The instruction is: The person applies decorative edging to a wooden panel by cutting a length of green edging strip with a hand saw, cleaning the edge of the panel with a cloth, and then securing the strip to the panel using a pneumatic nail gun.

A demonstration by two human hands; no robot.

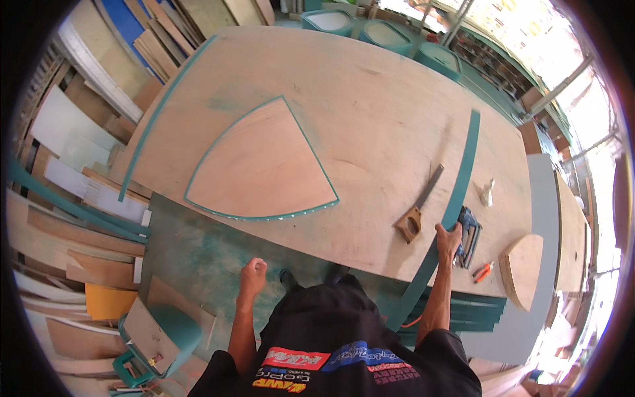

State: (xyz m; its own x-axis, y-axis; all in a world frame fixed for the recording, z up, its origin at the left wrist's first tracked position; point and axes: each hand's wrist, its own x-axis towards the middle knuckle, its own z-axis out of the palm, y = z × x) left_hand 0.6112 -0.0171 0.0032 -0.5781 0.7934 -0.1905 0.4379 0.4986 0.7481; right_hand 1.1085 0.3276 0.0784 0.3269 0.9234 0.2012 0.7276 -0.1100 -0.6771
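Note:
My right hand (448,243) is wrapped round a long, flat dark-green strip (467,149), which slants over the right part of the plywood table and down past its near edge. Right beside that hand lies a blue-and-black staple gun (470,233). To its left is a handsaw (421,205) with a wooden handle. My left hand (253,274) is closed, off the near edge of the table; whatever it may hold is hidden. A rounded triangular wooden panel (264,162) with green edging lies flat, white dabs along its near curved edge.
Orange-handled pliers (484,272), a small white bottle (487,193) and a curved wooden block (521,271) are on the table (370,106) at right. Another green strip (167,109) follows its left edge. Stacked boards line the left; green bins (327,22) stand behind.

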